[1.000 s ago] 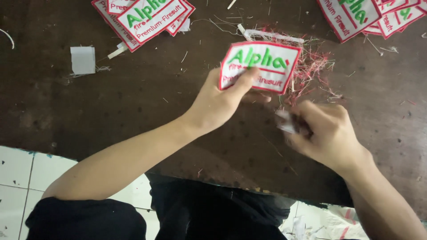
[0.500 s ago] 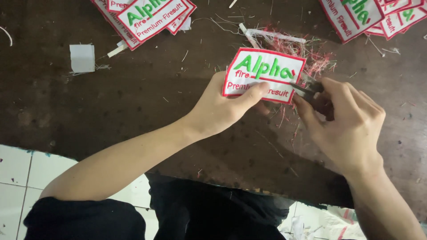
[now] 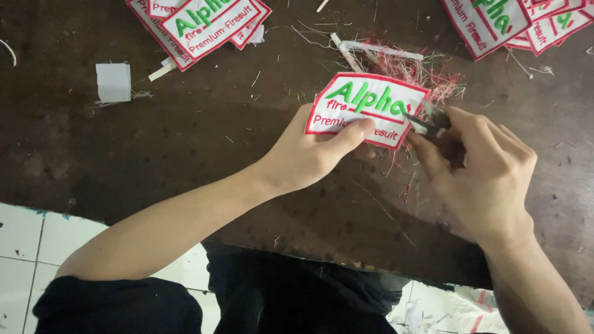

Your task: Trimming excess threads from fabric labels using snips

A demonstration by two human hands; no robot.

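My left hand (image 3: 309,154) pinches a white embroidered patch (image 3: 365,108) with a red border and green and red lettering, thumb on its lower edge. The patch is held just above a dark brown table (image 3: 185,142). My right hand (image 3: 482,173) grips small metal thread snips (image 3: 427,120), whose blades touch the patch's right edge. The snips' handle is hidden inside my fingers.
A heap of red and white thread trimmings (image 3: 402,62) lies behind the patch. Stacks of like patches sit at the top left (image 3: 204,25) and top right (image 3: 507,21). A small white square scrap (image 3: 113,81) lies at left. White floor tiles (image 3: 25,241) show below the table edge.
My right hand came up from the table with the snips to the patch's right edge. My left hand turned and shifted the patch slightly.
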